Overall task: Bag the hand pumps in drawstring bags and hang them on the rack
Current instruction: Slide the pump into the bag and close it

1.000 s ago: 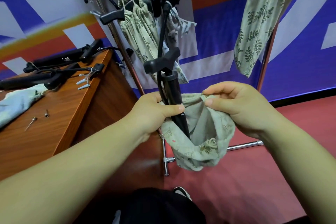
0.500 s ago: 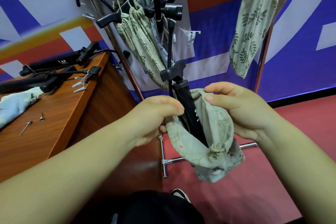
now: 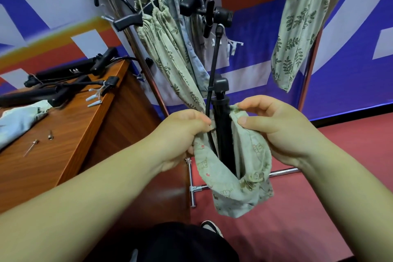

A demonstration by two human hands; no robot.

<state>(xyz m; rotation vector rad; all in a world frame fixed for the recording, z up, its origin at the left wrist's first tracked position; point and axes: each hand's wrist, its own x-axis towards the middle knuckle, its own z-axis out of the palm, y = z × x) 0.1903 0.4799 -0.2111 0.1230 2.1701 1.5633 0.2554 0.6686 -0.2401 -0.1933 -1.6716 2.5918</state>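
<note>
A black hand pump (image 3: 221, 125) stands upright with its lower part inside a pale green drawstring bag (image 3: 238, 178); its handle and hose stick out above the rim. My left hand (image 3: 182, 134) pinches the bag's left rim. My right hand (image 3: 276, 127) pinches the right rim, holding the mouth apart. Behind, a metal rack (image 3: 148, 74) carries several leaf-print bags (image 3: 170, 53) with pump handles poking out, and another bag (image 3: 302, 23) hangs at the upper right.
A wooden table (image 3: 63, 138) at the left bears more black pumps (image 3: 61, 74), a light bag (image 3: 19, 119), nozzle adapters (image 3: 93, 100) and small needles (image 3: 32, 147). The rack's foot bars (image 3: 192, 185) lie on the red floor. My shoe (image 3: 210, 226) shows below.
The pump has sunk deeper into the bag and stands more upright. Both hands have drawn the bag's rim higher around the barrel.
</note>
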